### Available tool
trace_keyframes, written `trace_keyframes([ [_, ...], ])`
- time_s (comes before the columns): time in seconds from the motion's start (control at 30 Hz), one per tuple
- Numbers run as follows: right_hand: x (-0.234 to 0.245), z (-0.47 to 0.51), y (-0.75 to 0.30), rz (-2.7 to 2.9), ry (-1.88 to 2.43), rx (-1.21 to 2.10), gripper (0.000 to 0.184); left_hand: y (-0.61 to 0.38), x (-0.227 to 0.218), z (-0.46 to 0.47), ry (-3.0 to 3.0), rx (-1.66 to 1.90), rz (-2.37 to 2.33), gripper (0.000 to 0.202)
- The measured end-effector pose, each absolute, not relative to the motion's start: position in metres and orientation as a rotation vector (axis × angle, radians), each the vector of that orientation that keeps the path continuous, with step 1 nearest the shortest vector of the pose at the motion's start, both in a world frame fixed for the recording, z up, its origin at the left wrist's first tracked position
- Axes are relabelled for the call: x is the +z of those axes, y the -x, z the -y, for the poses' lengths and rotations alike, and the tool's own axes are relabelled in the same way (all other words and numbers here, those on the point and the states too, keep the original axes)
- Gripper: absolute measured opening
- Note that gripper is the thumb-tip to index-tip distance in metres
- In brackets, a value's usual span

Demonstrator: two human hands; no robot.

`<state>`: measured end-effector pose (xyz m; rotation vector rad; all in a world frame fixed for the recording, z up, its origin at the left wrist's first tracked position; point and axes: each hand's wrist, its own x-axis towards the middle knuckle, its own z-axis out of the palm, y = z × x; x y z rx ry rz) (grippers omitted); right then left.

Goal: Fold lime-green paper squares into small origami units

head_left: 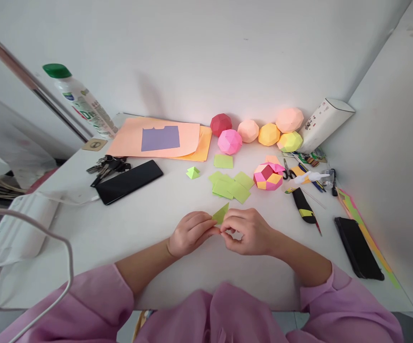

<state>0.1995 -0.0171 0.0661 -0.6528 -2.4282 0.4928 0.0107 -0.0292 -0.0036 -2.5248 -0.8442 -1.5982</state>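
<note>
- Head view: both hands meet at the near middle of the white table (138, 228). The left hand (192, 233) and the right hand (247, 231) are drawn together, fingertips pinched on one folded green paper (221, 213) whose pointed corner sticks up between them, just off the tabletop.
- Just beyond the hands lies a loose pile of green squares (229, 186), with a small folded green unit (192, 172) to its left and a pink-and-yellow paper ball (268, 176) to its right.
- A row of paper balls (249, 130) sits along the wall. A black phone (129, 181) and keys (108, 165) lie to the left.
- To my eye the grip is small and fiddly. An uneven pinch could set the crease crooked or tear the thin point.
- A craft knife (304, 207) lies near the right forearm, and a careless sweep of that sleeve could catch it.
- The loose squares could scatter if a hand brushed forward.
</note>
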Motion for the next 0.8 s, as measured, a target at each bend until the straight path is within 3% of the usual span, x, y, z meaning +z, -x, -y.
trace_keyframes([
  [0.27, 0.06, 0.016, -0.2, 2.501, 0.606, 0.346, 0.015, -0.01, -0.008, 0.029, 2.523, -1.586, 0.888, 0.017],
  [0.8, 0.064, 0.014, -0.204, 2.525, 0.562, 0.325, 0.008, -0.012, -0.004, 0.029, 2.583, -1.636, 0.848, 0.018],
])
